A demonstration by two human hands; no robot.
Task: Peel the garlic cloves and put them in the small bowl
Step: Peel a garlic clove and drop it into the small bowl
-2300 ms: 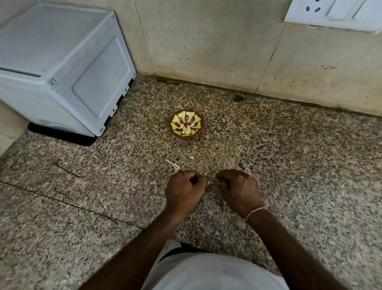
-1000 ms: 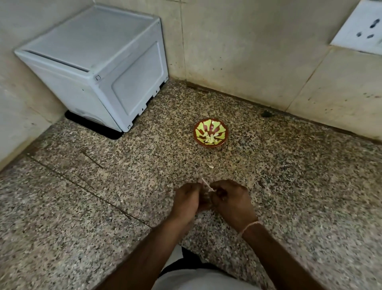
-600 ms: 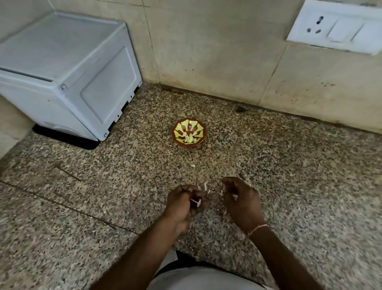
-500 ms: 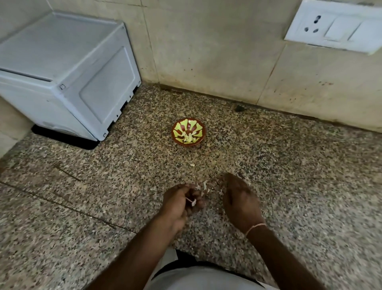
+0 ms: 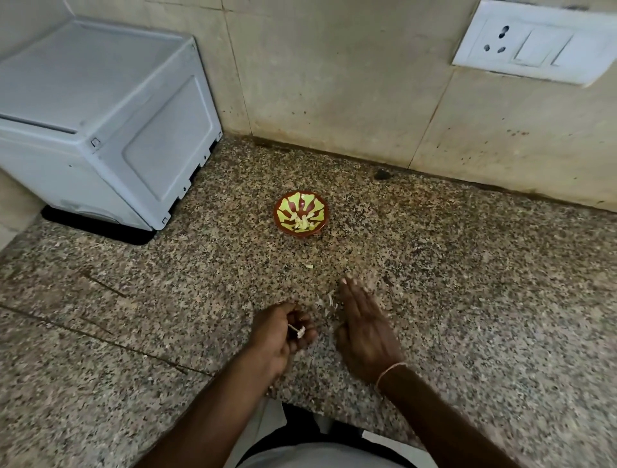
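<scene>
**Peeling under way: left hand keeps the garlic stub, right hand sweeps the skins**

The speckled granite table (image 5: 467, 300) fills most of the frame, with a white appliance (image 5: 100, 110) in the upper left and a switch plate (image 5: 531, 43) on the wall at upper right. Lower centre, the two hands work side by side. The right hand (image 5: 364, 327) lies flat with fingers straight and released, its edge just beside a scatter of papery skins (image 5: 329, 304) on the table; its fingertips are blurred. The left hand (image 5: 283, 334) is curled, grasping a small pale garlic piece (image 5: 66, 0)**Peeling under way: left hand keeps the garlic, right hand is free**

The speckled granite table (image 5: 467, 300) fills most of the frame, with a white appliance (image 5: 100, 110) in the upper left and a switch plate (image 5: 531, 43) on the wall at the upper right. At lower centre the two hands sit side by side. The right hand (image 5: 364, 327) is released, its fingers straight and together, low over the table; whether it touches the surface I cannot tell, and its fingertips are blurred. The left hand (image 5: 280, 337) is curled, grasping a small pale garlic piece (image 5: 66, 329) with a thin stalk.

Just left of the right hand's fingers lies a scatter of papery skins (image 5: 329, 304). Above them, near the middle of the frame and well apart from both hands, stands the small bowl (image 5: 283, 213), red with yellow markings, holding a few peeled cloves (image 5: 302, 222). One stray scrap (image 5: 309, 266) lies between bowl and hands.

The step in hand looks like stripping skin from the piece in the left hand. Next, the right hand probably needs to return to it for a fine fingertip pinch, since the piece is tiny; once it is bare, it must be carried up the frame to the bowl.
</scene>
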